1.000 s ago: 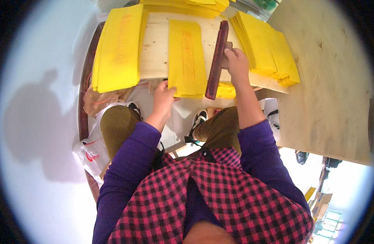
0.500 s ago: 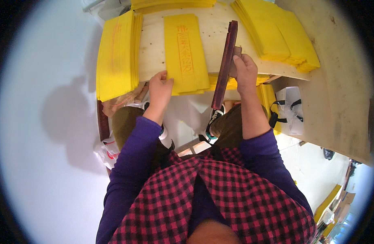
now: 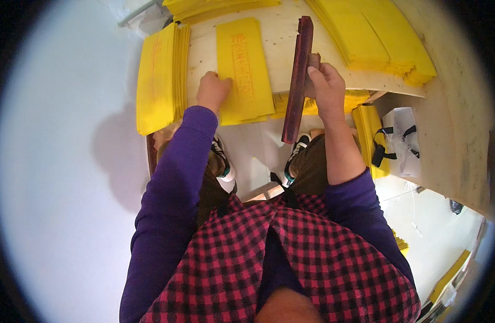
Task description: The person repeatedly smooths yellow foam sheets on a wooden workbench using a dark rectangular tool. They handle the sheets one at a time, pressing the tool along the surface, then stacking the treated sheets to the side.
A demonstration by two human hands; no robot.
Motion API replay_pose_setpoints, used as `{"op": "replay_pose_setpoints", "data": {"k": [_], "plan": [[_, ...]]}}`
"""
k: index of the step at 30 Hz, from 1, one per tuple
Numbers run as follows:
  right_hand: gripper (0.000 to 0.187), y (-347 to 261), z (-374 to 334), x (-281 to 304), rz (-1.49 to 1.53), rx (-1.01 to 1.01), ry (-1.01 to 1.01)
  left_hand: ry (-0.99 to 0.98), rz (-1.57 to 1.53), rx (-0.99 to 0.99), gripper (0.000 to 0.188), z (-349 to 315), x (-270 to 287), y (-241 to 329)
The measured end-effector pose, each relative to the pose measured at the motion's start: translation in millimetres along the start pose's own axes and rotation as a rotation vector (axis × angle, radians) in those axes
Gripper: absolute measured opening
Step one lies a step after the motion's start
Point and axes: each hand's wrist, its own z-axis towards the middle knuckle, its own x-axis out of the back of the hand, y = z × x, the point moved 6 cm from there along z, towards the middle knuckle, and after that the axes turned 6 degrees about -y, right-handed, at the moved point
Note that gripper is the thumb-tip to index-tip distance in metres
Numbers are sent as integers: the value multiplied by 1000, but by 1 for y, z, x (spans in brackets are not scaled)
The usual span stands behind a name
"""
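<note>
My right grip (image 3: 328,89) is clamped, thumb and fingers together, on the brown block (image 3: 312,76) that juts from the side of a long dark red bar (image 3: 297,91). I have that bar lengthwise in view, its far end over the desk (image 3: 284,67) and its near end reaching past the desk's near edge. My left grip (image 3: 213,90) has its fingers bent at the left edge of a yellow strip (image 3: 242,59); I cannot tell from here whether they pinch it or only rest against it. The strip lies on the desk between my two hands, marked down its middle in red, its near end overhanging the edge.

Further out, I have a thick left stack (image 3: 157,75) of yellow strips, with red marking on top, a wide right stack (image 3: 366,37), and a far stack (image 3: 220,9). Under the desk edge I see more yellow sheets (image 3: 339,101), and to the right a white bag (image 3: 401,129) with black straps.
</note>
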Motion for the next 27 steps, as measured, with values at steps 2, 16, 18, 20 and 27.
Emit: {"op": "replay_pose_setpoints", "data": {"k": [2, 16, 18, 20, 27], "plan": [[15, -1, 1, 3, -4, -8, 2, -100, -74, 35, 38, 11, -3, -1], [18, 1, 4, 24, -3, -22, 75, -79, -648, 105, 30, 35, 3, 0], [18, 2, 5, 24, 27, -31, 66, -104, -677, 106, 35, 31, 17, 10], [17, 2, 7, 24, 19, -4, 57, -118, -684, 43, 36, 25, 43, 22], [16, 8, 7, 19, 80, -11, 21, -72, -749, 34, 43, 12, 149, 2]]}}
